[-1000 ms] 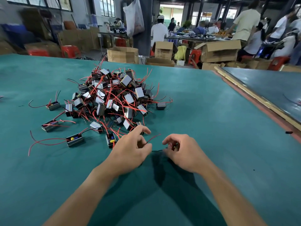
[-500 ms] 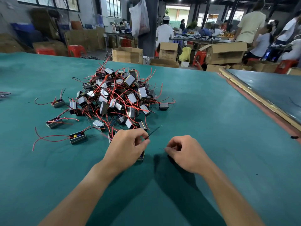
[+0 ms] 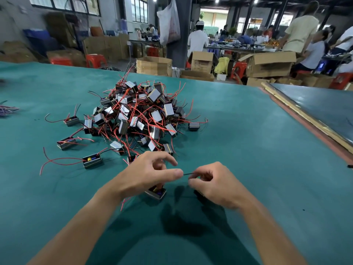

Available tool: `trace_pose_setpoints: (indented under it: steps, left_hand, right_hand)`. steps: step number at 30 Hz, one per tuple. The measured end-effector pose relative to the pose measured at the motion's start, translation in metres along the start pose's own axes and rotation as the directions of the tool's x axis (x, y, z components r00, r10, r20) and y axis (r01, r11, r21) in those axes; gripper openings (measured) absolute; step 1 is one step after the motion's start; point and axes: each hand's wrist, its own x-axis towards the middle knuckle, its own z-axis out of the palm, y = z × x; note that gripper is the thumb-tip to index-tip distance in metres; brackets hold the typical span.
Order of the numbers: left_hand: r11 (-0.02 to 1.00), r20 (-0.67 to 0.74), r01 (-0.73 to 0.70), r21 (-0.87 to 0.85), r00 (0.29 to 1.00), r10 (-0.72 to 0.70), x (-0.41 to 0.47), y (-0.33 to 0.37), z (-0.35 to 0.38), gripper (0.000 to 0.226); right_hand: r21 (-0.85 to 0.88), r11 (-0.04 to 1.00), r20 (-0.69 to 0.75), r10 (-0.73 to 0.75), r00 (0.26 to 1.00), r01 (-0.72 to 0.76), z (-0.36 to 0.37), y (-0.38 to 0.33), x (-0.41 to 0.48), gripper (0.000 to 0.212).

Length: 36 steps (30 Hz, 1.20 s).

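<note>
Left hand (image 3: 150,175) and right hand (image 3: 214,183), fingers curled, each pinch one end of a thin black wire (image 3: 188,174). Small grey metal box module (image 3: 157,192) is under left hand, near red-wired module pile (image 3: 141,115) on green table (image 3: 248,150).

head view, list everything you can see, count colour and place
table: one, teal, fills the foreground
pile: one, silver-black boxes with red and black wires, mid table
stray boxes: several, same kind, left and right of the pile
box: one, open top, yellow and blue parts, under the left hand
wire: one, black, stretched between both hands
purple wires: a bunch, left table edge
second table: one, grey-blue, right
cartons: many, brown, behind the table
stools: several, red, among the cartons
bag: one, white, hanging, back centre
people: several, far right
left hand: one, pinches the wire
right hand: one, pinches the wire's other end
</note>
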Motion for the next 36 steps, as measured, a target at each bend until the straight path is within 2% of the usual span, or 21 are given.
trace_pose_setpoints:
  steps: [2,4,6,8,11,13,16,21,23,27,29,36]
  left_hand:
    - [1.000,0.073,0.004,-0.029,0.997,-0.002,-0.001,0.001,-0.005,0.051]
    - [1.000,0.154,-0.011,0.019,0.988,0.008,-0.004,0.003,-0.008,0.052]
    - [0.998,0.212,-0.024,0.065,0.977,0.010,-0.007,0.006,-0.012,0.056]
    - [0.998,0.270,-0.024,0.053,0.963,0.009,-0.011,0.008,-0.015,0.062]
    - [0.987,0.309,0.064,-0.145,0.951,-0.016,-0.012,0.008,-0.017,0.065]
    - [0.944,0.234,0.165,-0.286,0.967,-0.098,-0.008,0.007,-0.011,0.050]
    - [0.958,0.076,0.184,-0.221,0.982,-0.171,-0.001,0.005,0.004,0.022]
    - [0.992,0.106,-0.047,0.121,0.994,0.034,-0.003,0.001,0.018,0.017]
    - [0.966,0.045,-0.117,0.231,0.993,0.109,-0.002,0.000,0.021,0.011]
    - [0.984,-0.173,-0.056,0.169,0.981,0.085,0.001,-0.005,0.024,0.020]
    - [0.986,-0.228,-0.026,0.167,0.971,0.064,0.002,-0.008,0.022,0.024]
    - [0.968,-0.222,-0.036,0.247,0.971,0.093,0.004,-0.011,0.025,0.037]
  right_hand:
    - [0.125,0.992,0.057,0.014,0.998,-0.021,-0.002,-0.002,-0.002,0.055]
    - [0.261,0.962,0.096,0.058,0.994,-0.081,-0.005,0.000,0.000,0.065]
    - [0.393,0.907,0.129,0.107,0.986,-0.150,-0.006,0.001,0.001,0.053]
    - [0.444,0.878,0.119,0.142,0.983,-0.181,-0.006,0.000,0.003,0.043]
    - [0.433,0.877,0.063,0.200,0.978,-0.207,-0.002,0.000,0.004,0.036]
    - [0.410,0.885,0.033,0.226,0.974,-0.220,-0.001,0.001,0.005,0.030]
    - [0.395,0.889,0.011,0.249,0.969,-0.233,0.000,0.003,0.007,0.029]
    - [0.335,0.915,-0.004,0.240,0.971,-0.225,0.000,0.003,0.006,0.026]
    - [0.262,0.941,-0.017,0.225,0.974,-0.213,0.001,0.004,0.005,0.024]
    - [0.190,0.960,-0.034,0.214,0.976,-0.204,-0.002,0.006,0.004,0.021]
    - [0.161,0.963,-0.028,0.221,0.975,-0.214,-0.004,0.007,0.003,0.022]
    - [0.044,0.981,-0.015,0.191,0.982,-0.190,-0.002,0.004,0.000,0.018]
